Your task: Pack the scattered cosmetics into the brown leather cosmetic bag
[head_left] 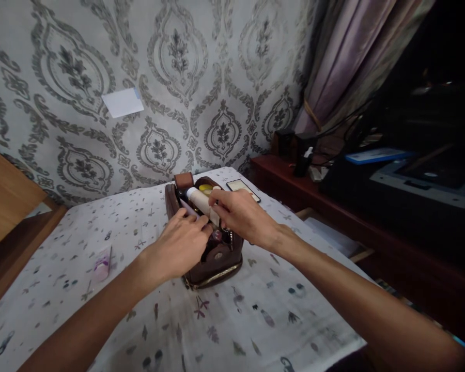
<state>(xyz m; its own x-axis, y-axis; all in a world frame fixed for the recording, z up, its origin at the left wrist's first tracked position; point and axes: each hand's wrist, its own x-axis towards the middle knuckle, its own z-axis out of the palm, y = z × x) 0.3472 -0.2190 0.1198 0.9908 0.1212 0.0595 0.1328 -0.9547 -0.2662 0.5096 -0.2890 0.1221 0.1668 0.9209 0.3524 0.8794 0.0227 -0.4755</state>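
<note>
An unzipped brown toiletry bag point(213, 274) lies on the cloth-covered table, packed with small items. A white cream tube point(197, 199) slants across its opening. My right hand point(246, 214) is closed, with thumb and fingers pinching the tube near its lower end. Over the bag's left edge, my left hand point(182, 243) reaches in with bent fingers; whatever its fingertips hold is hidden. Just beyond those fingers shows part of a lilac item point(187, 206). A yellow item point(205, 188) sits at the far end of the bag.
A small pink-and-white tube point(102, 263) lies on the tablecloth point(139, 320) at left. Behind the bag's right side lies a phone point(238, 185). A dark red desk point(290, 183) with a small dropper bottle point(304, 161) borders the table. Patterned wall stands behind.
</note>
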